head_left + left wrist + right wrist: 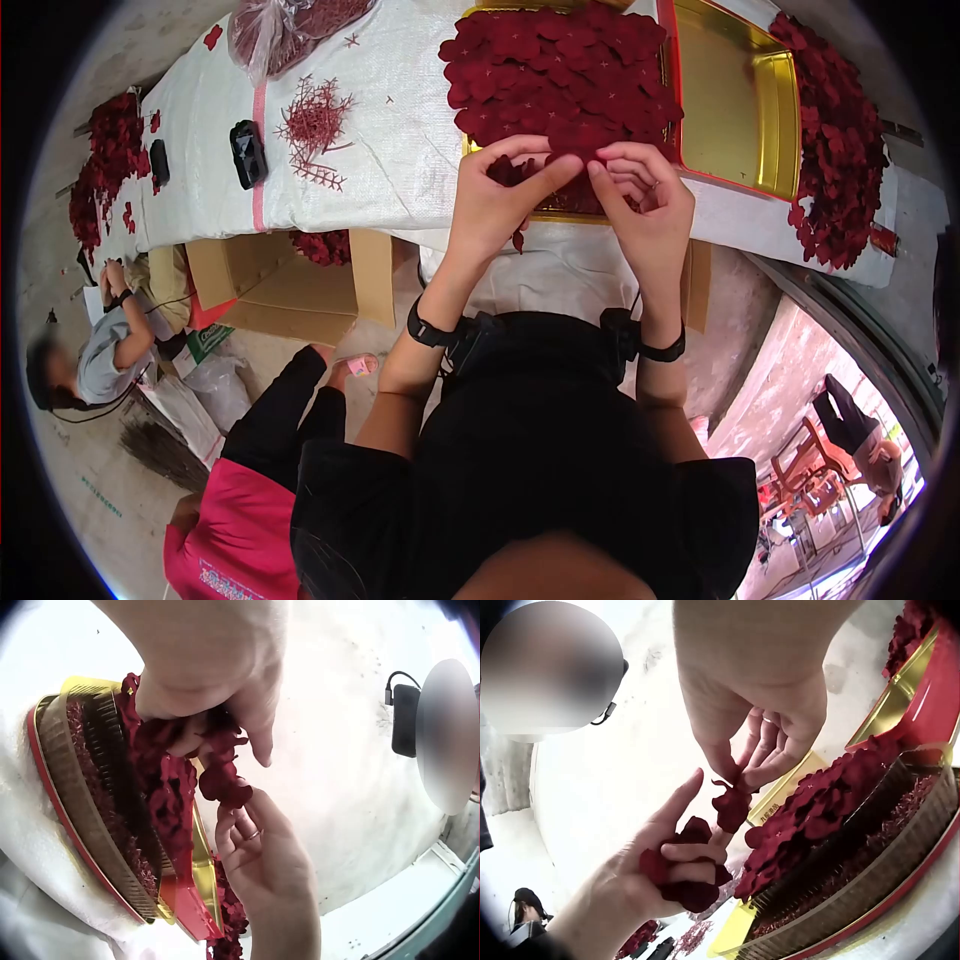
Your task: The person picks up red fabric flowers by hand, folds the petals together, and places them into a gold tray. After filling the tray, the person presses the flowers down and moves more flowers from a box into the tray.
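Observation:
My left hand (500,195) curls its fingers round several dark red cloth petals (694,894), seen best in the right wrist view. Facing it, my right hand (648,195) pinches one red petal piece (730,810) between thumb and forefinger; a ring shows on that hand. The two hands meet just over the near edge of a heap of red cloth flowers (560,75). Beneath the heap, the right wrist view shows a clear plastic box (922,851) with thin red stems (855,874) inside.
A red box with a gold inside (735,130) stands right of the heap. More red flowers (840,150) lie at the far right. Leftward on the white sheet (390,180) are loose red stems (315,115) and a black device (247,155). A cardboard box (290,285) sits below; other people are nearby.

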{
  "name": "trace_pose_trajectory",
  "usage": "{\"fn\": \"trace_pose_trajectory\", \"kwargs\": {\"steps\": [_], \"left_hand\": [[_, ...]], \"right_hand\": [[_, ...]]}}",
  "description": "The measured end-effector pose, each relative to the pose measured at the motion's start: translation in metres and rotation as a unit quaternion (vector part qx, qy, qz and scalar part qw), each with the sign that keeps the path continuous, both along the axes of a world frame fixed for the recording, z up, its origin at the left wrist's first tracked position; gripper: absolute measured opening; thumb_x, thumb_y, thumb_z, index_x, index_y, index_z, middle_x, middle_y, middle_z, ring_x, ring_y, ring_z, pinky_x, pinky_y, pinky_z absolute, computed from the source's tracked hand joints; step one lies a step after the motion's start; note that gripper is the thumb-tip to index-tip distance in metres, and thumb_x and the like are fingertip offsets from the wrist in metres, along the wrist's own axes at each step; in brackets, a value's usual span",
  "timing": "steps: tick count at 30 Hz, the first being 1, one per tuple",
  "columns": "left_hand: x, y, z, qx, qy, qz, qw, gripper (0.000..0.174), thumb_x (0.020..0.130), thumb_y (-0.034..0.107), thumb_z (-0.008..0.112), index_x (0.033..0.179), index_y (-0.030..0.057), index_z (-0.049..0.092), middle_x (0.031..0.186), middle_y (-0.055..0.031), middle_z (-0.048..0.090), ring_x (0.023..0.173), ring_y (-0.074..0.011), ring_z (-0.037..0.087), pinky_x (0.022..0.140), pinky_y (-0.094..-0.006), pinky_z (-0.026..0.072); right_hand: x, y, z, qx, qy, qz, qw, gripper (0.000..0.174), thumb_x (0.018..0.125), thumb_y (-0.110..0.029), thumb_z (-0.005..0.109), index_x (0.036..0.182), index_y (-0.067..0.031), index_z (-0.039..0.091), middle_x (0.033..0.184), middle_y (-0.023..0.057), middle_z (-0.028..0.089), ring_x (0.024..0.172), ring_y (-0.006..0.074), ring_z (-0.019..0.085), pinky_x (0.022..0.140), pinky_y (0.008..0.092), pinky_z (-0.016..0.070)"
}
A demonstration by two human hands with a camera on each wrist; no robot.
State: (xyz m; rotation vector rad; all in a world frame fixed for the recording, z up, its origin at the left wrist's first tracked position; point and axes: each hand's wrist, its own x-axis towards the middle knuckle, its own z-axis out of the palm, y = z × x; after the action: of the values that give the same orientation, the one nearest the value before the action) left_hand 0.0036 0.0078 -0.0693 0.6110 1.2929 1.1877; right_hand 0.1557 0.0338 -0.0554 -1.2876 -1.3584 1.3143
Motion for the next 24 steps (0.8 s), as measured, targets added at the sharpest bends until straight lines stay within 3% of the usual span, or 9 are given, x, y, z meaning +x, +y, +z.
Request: {"fn": "trace_pose_trajectory", "kwargs": {"steps": [5, 9, 12, 15, 18, 24], "left_hand": [[0.001, 0.0, -0.003, -0.018, -0.006, 0.035, 0.999, 0.02, 0.076, 0.006, 0.076, 0.091, -0.0012, 0.064, 0.073, -0.0005, 0.066, 0.045, 0.0005, 0.044, 0.037, -0.0173, 0.029], [-0.003, -0.001, -0.011, -0.031, -0.008, 0.053, 0.998, 0.022, 0.076, 0.006, 0.076, 0.092, -0.0022, 0.064, 0.075, -0.0021, 0.067, 0.046, 0.0004, 0.044, 0.037, -0.0174, 0.0296], [-0.008, -0.002, -0.017, -0.032, 0.036, 0.052, 0.997, 0.022, 0.076, 0.005, 0.075, 0.094, -0.002, 0.063, 0.075, -0.0014, 0.066, 0.044, 0.0002, 0.042, 0.037, -0.0179, 0.0288], [-0.014, -0.003, -0.021, -0.034, 0.061, 0.043, 0.997, 0.025, 0.076, 0.005, 0.076, 0.097, -0.0019, 0.063, 0.076, -0.001, 0.065, 0.043, 0.0002, 0.041, 0.037, -0.018, 0.0286], [-0.015, -0.005, -0.024, -0.038, 0.071, 0.05, 0.995, 0.027, 0.075, 0.004, 0.076, 0.098, -0.0019, 0.063, 0.077, -0.001, 0.066, 0.044, 0.0003, 0.041, 0.037, -0.018, 0.0288], [-0.017, -0.006, -0.027, -0.021, 0.092, 0.048, 0.994, 0.025, 0.075, 0.004, 0.076, 0.095, -0.0018, 0.063, 0.077, -0.0015, 0.066, 0.044, 0.0004, 0.041, 0.037, -0.0181, 0.0287]], "right_hand": [[0.004, 0.004, -0.001, -0.03, 0.015, 0.014, 0.999, 0.02, 0.081, 0.0, 0.068, 0.1, -0.0004, 0.06, 0.08, 0.0014, 0.063, 0.072, 0.0026, 0.057, 0.064, 0.0164, 0.0466], [0.009, 0.006, -0.002, -0.067, -0.042, 0.021, 0.997, 0.021, 0.08, -0.001, 0.069, 0.099, -0.0037, 0.061, 0.076, 0.001, 0.063, 0.067, 0.0036, 0.056, 0.061, 0.0176, 0.0457], [0.023, 0.006, -0.014, -0.013, -0.221, 0.139, 0.965, 0.021, 0.077, -0.003, 0.07, 0.097, -0.0055, 0.063, 0.077, 0.0057, 0.064, 0.064, 0.0139, 0.06, 0.06, 0.0253, 0.048], [0.03, 0.0, -0.039, 0.098, -0.385, 0.189, 0.898, 0.021, 0.074, -0.006, 0.07, 0.094, -0.0053, 0.064, 0.081, 0.0108, 0.065, 0.067, 0.0269, 0.062, 0.063, 0.0349, 0.0493], [0.028, -0.001, -0.041, 0.043, -0.389, 0.2, 0.898, 0.019, 0.073, -0.007, 0.069, 0.091, -0.0039, 0.064, 0.081, 0.0123, 0.065, 0.073, 0.0319, 0.062, 0.068, 0.0396, 0.049], [0.029, 0.003, -0.045, 0.026, -0.369, 0.226, 0.901, 0.015, 0.074, -0.004, 0.067, 0.088, -0.0013, 0.063, 0.077, 0.0123, 0.064, 0.078, 0.0302, 0.063, 0.068, 0.0384, 0.0489]]}}
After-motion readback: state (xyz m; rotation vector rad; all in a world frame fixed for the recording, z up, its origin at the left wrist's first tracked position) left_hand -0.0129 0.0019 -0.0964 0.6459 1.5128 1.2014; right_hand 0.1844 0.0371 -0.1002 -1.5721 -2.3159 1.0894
